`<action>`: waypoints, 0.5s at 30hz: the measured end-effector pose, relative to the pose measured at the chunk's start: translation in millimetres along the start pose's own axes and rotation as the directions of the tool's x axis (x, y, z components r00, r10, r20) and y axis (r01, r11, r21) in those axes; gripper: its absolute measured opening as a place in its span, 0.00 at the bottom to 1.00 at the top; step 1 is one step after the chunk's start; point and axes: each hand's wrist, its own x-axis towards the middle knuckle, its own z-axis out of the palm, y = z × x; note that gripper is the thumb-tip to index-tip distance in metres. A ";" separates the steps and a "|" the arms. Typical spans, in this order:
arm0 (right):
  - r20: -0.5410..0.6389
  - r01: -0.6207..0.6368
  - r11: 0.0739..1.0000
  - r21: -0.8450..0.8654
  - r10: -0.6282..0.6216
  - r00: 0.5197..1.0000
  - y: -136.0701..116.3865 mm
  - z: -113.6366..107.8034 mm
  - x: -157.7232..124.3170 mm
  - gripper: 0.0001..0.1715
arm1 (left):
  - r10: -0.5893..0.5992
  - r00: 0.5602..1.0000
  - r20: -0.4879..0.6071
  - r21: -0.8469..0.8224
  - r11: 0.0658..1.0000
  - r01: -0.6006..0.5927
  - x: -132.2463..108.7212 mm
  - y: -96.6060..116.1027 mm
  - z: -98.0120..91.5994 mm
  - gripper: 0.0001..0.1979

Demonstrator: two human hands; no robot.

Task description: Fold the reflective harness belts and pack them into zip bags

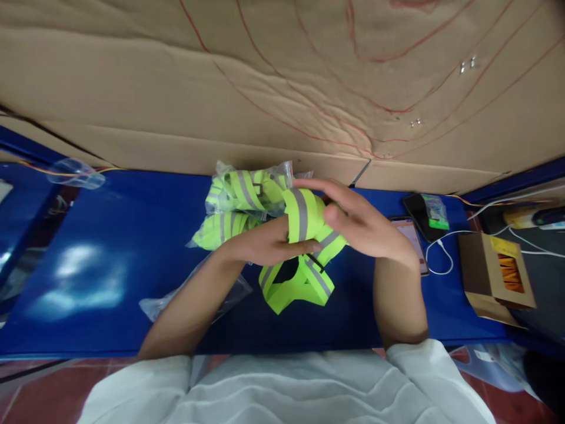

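A neon-yellow safety vest [302, 277] with grey reflective bands is held above the blue table [110, 259] at the centre. My left hand [269, 241] is closed under its folded upper part. My right hand [359, 221] lies over the top of the same fold, thumb and fingers pressed on the cloth. The vest's lower straps hang down onto the table. Just behind my hands lie packed vests in clear plastic bags [241, 197].
An empty clear bag [163, 303] lies under my left forearm. Brown cardboard [282, 76] with red lines covers the back. At the right are two phones [412, 235], a white cable [441, 250] and a small open cardboard box [497, 271]. Another clear wrapper [75, 172] is far left.
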 end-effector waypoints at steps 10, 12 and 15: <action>0.311 0.027 0.993 -0.114 0.010 0.950 6.2 -28.2 -18.5 0.70 | 0.021 0.994 0.108 0.097 0.995 -0.032 -7.1 3.5 1.6 0.18; 0.387 0.019 0.996 -0.083 0.015 0.922 7.6 -37.3 -23.4 0.75 | -0.005 0.988 0.157 0.062 0.998 -0.005 -8.5 4.5 -0.7 0.17; 0.445 0.007 0.997 0.073 -0.038 0.895 11.5 -44.4 -23.0 0.73 | -0.003 0.956 0.294 -0.045 0.999 0.017 -10.5 7.3 -5.2 0.17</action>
